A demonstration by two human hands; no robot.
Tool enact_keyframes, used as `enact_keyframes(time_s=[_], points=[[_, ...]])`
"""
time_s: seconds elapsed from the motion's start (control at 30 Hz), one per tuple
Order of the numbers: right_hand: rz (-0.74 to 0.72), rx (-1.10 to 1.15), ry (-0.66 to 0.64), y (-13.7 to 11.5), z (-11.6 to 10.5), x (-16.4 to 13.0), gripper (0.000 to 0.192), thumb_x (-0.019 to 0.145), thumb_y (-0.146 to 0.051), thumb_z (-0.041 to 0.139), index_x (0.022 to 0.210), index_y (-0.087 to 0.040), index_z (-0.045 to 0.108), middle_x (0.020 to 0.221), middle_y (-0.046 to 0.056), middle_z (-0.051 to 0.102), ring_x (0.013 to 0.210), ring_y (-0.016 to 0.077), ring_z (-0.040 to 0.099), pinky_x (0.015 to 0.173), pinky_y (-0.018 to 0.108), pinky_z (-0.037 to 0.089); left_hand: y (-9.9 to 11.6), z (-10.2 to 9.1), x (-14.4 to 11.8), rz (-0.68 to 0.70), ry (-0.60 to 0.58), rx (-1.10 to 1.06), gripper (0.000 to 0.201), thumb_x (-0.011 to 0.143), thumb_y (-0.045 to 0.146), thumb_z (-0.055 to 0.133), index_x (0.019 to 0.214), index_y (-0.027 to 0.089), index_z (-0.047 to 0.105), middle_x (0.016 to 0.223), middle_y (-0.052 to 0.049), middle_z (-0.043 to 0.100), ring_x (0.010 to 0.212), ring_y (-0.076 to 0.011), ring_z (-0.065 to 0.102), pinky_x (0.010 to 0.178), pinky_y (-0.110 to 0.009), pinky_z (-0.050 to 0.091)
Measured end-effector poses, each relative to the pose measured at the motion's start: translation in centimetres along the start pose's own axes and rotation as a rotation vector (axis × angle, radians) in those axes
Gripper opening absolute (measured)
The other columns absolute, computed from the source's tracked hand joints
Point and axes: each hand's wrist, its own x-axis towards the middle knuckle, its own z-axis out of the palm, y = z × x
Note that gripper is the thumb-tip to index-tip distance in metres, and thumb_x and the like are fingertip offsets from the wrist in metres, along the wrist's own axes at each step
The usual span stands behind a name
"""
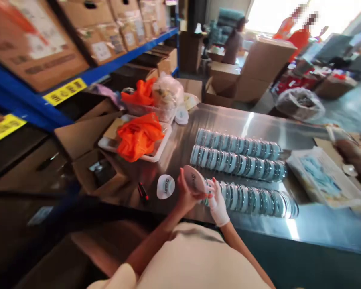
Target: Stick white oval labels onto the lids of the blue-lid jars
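Above the front part of the metal table, my left hand (185, 197) holds a round, pale printed disc (195, 180), with the thumb along its left edge. My right hand (219, 206) wears a white glove, and its fingers pinch the disc's right edge. Left of my hands lies a white printed disc (165, 187), flat on the table. Farther left is a red and black cutter-like tool (142, 192), too blurred to name surely. Just right of my hands, a row of round, clear-and-white lidded pieces (249, 198) stands on edge, partly hidden by my glove.
Two more rows of such pieces (237, 162) lie behind on the metal table (219, 116). A white tray (161, 150) holds orange cloth (140, 136). At right sits a plastic bin (325, 176). Blue shelving (132, 56) with cartons flanks the left; people are in the background.
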Motion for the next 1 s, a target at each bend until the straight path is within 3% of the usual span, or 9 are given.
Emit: enact_keyframes(time_s=[0.1, 0.23, 0.33, 0.43, 0.63, 0.7, 0.8, 0.93, 1.0], points=[[0.122, 0.095, 0.193, -2.2, 0.0, -0.6, 0.056, 0.096, -0.056, 0.051, 0.139, -0.021, 0.051, 0.135, 0.01, 0.062, 0.122, 0.0247, 0.058, 0.107, 0.039, 0.045, 2.9, 3.7, -2.1, 0.066, -0.24, -0.092, 0.15, 0.063, 0.048, 0.092, 0.162, 0.026, -0.019, 0.159, -0.019, 0.033, 0.142, -0.038, 0.043, 0.109, -0.044, 0.048], [0.311, 0.292, 0.243, -2.0, -5.8, -2.9, 0.05, 0.089, -0.059, 0.062, 0.121, -0.02, 0.061, 0.116, 0.007, 0.069, 0.106, 0.024, 0.063, 0.097, 0.038, 0.05, 5.5, 3.8, -1.9, -0.043, -0.576, -0.257, 0.121, 0.085, 0.049, 0.073, 0.161, 0.033, -0.019, 0.149, -0.011, 0.051, 0.128, -0.0277, 0.06, 0.1, -0.04, 0.056], [0.445, 0.449, 0.191, -1.3, -9.3, -5.9, 0.052, 0.083, -0.059, 0.069, 0.115, -0.018, 0.064, 0.108, 0.006, 0.071, 0.1, 0.024, 0.064, 0.092, 0.038, 0.053, 7.2, 4.3, -0.3, -0.077, -0.813, -0.306, 0.099, 0.08, 0.055, 0.075, 0.162, 0.028, 0.026, 0.136, -0.01, 0.064, 0.113, -0.0269, 0.067, 0.092, -0.038, 0.058], [0.511, 0.555, 0.249, 0.1, -10.2, -9.3, 0.058, 0.082, -0.064, 0.068, 0.117, -0.018, 0.064, 0.11, 0.009, 0.073, 0.1, 0.0261, 0.067, 0.091, 0.042, 0.054, 8.3, 7.1, -0.1, -0.158, -1.095, -0.284, 0.073, 0.066, 0.06, 0.084, 0.123, 0.017, 0.07, 0.106, -0.011, 0.075, 0.09, -0.0261, 0.071, 0.079, -0.036, 0.059], [0.601, 0.34, 0.704, 3.5, -11.1, -14.8, 0.058, 0.081, -0.064, 0.068, 0.121, -0.021, 0.064, 0.116, 0.011, 0.072, 0.104, 0.0283, 0.067, 0.088, 0.043, 0.057, 7.4, 16.1, -4.5, -0.176, -1.1, -0.134, 0.054, 0.058, 0.064, 0.086, 0.079, 0.017, 0.07, 0.076, -0.004, 0.07, 0.068, -0.0179, 0.063, 0.061, -0.027, 0.048], [0.665, 0.18, 0.769, 4.2, -13.7, -15.9, 0.051, 0.083, -0.061, 0.065, 0.113, -0.019, 0.068, 0.106, 0.01, 0.074, 0.095, 0.0267, 0.068, 0.084, 0.04, 0.057, 7.4, 18.6, -5.8, -0.07, -1.062, -0.056, 0.052, 0.061, 0.066, 0.083, 0.071, 0.018, 0.066, 0.07, -0.001, 0.065, 0.066, -0.0164, 0.059, 0.059, -0.026, 0.045], [0.695, 0.001, 0.637, 5.2, -19.9, -17.5, 0.04, 0.08, -0.053, 0.066, 0.098, -0.019, 0.074, 0.096, 0.007, 0.075, 0.089, 0.0253, 0.067, 0.082, 0.038, 0.054, 8.4, 20.6, -6.5, 0.026, -1.189, -0.016, 0.049, 0.069, 0.065, 0.078, 0.077, 0.018, 0.068, 0.076, -0.002, 0.066, 0.072, -0.0168, 0.06, 0.063, -0.026, 0.046], [0.693, 0.072, 0.327, 7.2, -29.1, -19.6, 0.034, 0.077, -0.049, 0.066, 0.087, -0.018, 0.077, 0.088, 0.005, 0.076, 0.082, 0.0232, 0.067, 0.077, 0.035, 0.053, 10.2, 21.9, -6.3, -0.092, -1.429, -0.094, 0.057, 0.072, 0.059, 0.08, 0.114, 0.023, 0.07, 0.106, -0.006, 0.073, 0.089, -0.0204, 0.068, 0.077, -0.028, 0.053], [0.68, 0.044, 0.465, 8.9, -33.1, -19.5, 0.04, 0.077, -0.052, 0.066, 0.09, -0.017, 0.076, 0.087, 0.007, 0.076, 0.08, 0.023, 0.067, 0.075, 0.034, 0.053, 10.4, 22.9, -6.9, -0.171, -1.4, -0.146, 0.061, 0.07, 0.058, 0.083, 0.116, 0.021, 0.069, 0.109, -0.008, 0.073, 0.092, -0.022, 0.069, 0.08, -0.03, 0.055]])
